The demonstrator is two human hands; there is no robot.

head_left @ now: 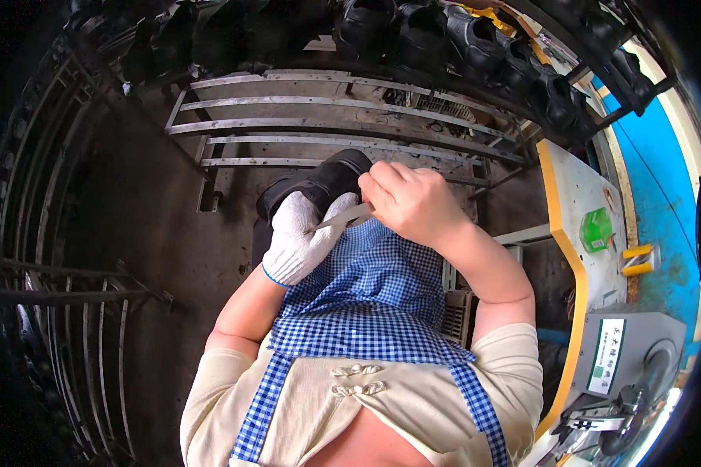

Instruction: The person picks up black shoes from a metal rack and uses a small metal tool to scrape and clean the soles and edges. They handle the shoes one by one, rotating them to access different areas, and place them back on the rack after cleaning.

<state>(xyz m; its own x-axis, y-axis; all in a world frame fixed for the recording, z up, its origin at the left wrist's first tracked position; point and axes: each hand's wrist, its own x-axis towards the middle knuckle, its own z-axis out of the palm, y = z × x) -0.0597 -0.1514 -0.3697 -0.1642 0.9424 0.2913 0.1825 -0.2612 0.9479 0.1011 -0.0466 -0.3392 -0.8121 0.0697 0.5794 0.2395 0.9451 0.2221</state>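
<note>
1. Metal racks (343, 124) are spread across the grubby floor (152, 233) beyond the fingers, and a whole row of shelved footwear (475, 39), all black, is lined up even farther out.
2. One black shoe (323, 180) is gripped by the left hand (294, 233), which is covered by a white knit glove (284, 268) with blue trim; it's held just past those fingers, thumb spread apart from the rest.
3. Some thin, pale, pointed tool (343, 218) is pinched tight between the bare fingers of the right hand (414, 201). Its tip is angled left across the glove; whether contact is made can't be told.
4. Nearer than both sets of fingers, a blue checked apron (366, 335) is worn.
5. Well right of the fingers, a yellow-edged table (570, 187) is topped with a green container (597, 229), and a grey machine (621, 350) is mounted nearer.
</note>
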